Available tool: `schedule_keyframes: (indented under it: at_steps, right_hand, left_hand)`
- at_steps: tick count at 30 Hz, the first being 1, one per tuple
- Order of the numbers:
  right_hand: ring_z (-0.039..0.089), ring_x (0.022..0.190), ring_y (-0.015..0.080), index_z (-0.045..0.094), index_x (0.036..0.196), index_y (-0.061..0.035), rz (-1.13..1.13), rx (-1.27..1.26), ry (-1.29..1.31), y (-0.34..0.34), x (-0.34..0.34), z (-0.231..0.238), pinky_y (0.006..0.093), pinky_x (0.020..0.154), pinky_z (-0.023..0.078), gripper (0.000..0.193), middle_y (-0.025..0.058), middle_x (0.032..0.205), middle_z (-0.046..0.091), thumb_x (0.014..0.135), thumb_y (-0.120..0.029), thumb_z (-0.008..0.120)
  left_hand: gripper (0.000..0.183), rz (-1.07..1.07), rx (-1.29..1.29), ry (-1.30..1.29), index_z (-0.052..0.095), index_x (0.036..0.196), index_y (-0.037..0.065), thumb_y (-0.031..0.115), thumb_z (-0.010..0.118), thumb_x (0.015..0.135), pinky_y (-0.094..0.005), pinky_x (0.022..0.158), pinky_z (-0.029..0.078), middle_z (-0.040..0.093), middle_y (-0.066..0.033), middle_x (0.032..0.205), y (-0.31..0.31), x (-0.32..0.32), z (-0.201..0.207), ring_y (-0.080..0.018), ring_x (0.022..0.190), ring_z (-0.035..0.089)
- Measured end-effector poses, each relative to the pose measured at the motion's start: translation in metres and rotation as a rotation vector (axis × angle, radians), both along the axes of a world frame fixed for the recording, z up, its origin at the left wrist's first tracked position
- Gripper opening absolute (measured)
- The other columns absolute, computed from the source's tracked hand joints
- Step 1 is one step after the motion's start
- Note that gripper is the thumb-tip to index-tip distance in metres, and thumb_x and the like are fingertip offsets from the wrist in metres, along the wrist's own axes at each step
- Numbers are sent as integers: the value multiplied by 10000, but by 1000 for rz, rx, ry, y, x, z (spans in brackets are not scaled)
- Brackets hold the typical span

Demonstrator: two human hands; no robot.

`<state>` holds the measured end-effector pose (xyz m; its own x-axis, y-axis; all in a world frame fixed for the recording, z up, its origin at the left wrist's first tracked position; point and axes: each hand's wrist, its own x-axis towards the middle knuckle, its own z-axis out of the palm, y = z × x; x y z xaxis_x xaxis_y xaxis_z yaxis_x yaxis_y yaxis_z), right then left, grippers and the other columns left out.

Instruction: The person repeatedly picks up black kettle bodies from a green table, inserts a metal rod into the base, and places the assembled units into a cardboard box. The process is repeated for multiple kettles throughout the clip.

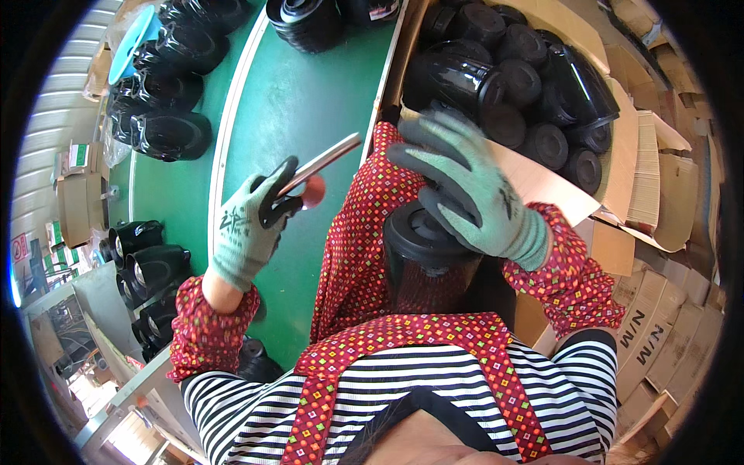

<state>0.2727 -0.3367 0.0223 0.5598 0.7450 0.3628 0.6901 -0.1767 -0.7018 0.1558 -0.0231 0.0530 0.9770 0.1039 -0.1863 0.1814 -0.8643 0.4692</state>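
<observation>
My left hand (252,221), in a green and black work glove, is closed around a thin, flat silver bar (325,161) above the green table. A bare pink fingertip shows below the bar; what kind of tool it is I cannot make out. My right hand (469,190), gloved alike and slightly blurred, has its fingers apart over a black cylindrical housing (422,240) with a round ribbed top. This housing stands at my lap, beside the red patterned apron. Whether the right hand touches it or hovers just above is unclear, and its lower part is in shadow.
A green worktable (302,101) with a pale rail runs along my left. Glossy black housings (170,136) line its far-left side; another black part (304,23) stands at the far end. On my right, an open carton (628,167) holds several black housings (519,81). Flattened cardboard (659,318) leans behind it.
</observation>
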Motion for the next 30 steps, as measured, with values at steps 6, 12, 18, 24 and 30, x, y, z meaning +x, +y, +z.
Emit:
schedule_keyframes:
  at_steps: [6,12,18,24,30]
  right_hand:
    - [704,829,276,728,1235,-110,-62,-86,-192,29,36,10,444,928,526,365,83,873,722,936,-317,703]
    - [691,925,270,725,1131,-69,86,211,494,-9,58,-88,399,897,549,209,93,986,686,977,-209,738]
    - [594,1273,327,680,1338,-59,169,324,-18,-1,45,-128,442,1116,483,404,135,1299,634,950,-163,725]
    - [589,1279,417,597,1378,19,564,549,234,23,53,-101,546,1092,472,409,167,1269,596,1001,-107,690]
    - [568,1302,413,624,1362,-13,591,641,338,35,40,-100,542,1126,445,427,167,1291,611,963,-142,702]
  left_hand:
    - [614,-356,-225,-107,606,1463,38,28,750,866,-431,988,561,584,-254,1402,-66,37,85,-417,1158,690]
    - [689,-802,-593,-186,577,1444,-81,423,689,987,-596,1134,436,529,-331,1503,-61,90,65,-491,1374,556]
    - [643,-1012,-848,-112,670,1292,66,471,757,801,-548,1125,405,635,-175,1262,-125,93,13,-392,1211,595]
    - [407,-689,-121,-164,671,1090,78,434,727,903,-489,903,493,654,-137,1066,-226,71,26,-329,999,646]
    - [410,-785,-414,-155,687,1154,101,383,746,863,-485,917,470,635,-98,1065,-186,68,25,-308,1006,624]
